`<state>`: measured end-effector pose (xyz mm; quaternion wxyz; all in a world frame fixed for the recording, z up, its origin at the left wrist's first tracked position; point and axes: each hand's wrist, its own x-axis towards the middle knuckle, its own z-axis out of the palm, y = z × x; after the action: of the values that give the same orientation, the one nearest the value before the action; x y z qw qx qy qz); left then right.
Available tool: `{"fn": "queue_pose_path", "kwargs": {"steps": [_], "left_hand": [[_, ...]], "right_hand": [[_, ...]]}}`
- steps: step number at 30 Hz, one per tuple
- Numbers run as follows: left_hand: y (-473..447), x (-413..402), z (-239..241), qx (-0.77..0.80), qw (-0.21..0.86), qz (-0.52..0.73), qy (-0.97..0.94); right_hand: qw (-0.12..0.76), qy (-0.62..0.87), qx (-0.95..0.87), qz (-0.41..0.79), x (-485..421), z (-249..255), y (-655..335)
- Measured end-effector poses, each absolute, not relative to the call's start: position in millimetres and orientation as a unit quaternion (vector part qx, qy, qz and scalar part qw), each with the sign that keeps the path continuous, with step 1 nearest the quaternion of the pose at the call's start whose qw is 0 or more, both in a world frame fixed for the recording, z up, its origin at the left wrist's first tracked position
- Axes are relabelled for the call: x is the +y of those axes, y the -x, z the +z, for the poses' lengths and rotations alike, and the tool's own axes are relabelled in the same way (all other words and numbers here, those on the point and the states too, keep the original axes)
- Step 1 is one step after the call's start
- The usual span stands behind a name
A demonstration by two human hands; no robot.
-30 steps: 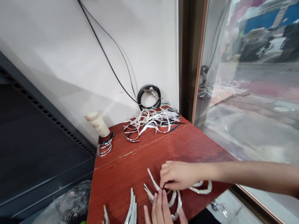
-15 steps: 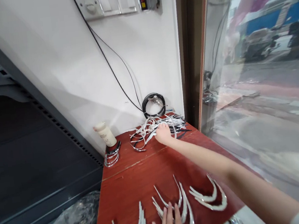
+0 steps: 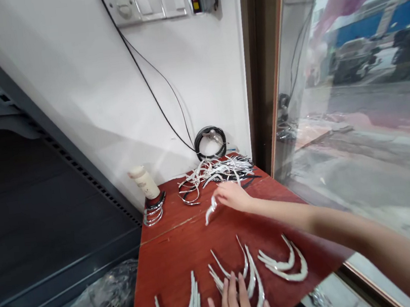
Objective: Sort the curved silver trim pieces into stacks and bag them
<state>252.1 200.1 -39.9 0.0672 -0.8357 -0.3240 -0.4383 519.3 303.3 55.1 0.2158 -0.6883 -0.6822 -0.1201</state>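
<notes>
L hand [image 3: 235,303] cut at btm edge, hiding pt mid strips [image 3: 259,288]; bottle txt [image 3: 146,183] illegible.

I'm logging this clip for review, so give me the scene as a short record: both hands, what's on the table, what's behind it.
Right hand: holds a curved white strip by one end
Left hand: fingers spread over the middle group of strips
Table: reddish-brown top
Near side: also a left group of strips and a right group of strips
Far side: tangled pile of strips, pale and dark
Far left corner: off-white bottle
Behind: black cable coil by the white wall
</notes>
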Motion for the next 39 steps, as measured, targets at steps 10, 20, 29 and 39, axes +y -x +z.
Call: {"fn": "queue_pose_path", "kwargs": {"steps": [10,20,29,39], "left_hand": [[-246.0,189.3,-10.2,-0.321,0.001,-0.388,0.864],[-238.7,190.6,-1.1,-0.303,0.055,-0.328,0.893],[-231.1,189.6,-7.0,-0.298,0.045,-0.351,0.886],[-239.0,182.1,2.7,-0.315,-0.021,-0.403,0.859]], "right_hand": [[0.167,0.544,-0.822,-0.026,203.5,71.4,-504.1],[0.219,0.58,-0.784,0.027,229.5,75.8,-469.4],[0.098,0.545,-0.829,0.081,201.5,94.2,-416.6],[0.087,0.606,-0.776,0.151,208.4,78.4,-416.1]]}}
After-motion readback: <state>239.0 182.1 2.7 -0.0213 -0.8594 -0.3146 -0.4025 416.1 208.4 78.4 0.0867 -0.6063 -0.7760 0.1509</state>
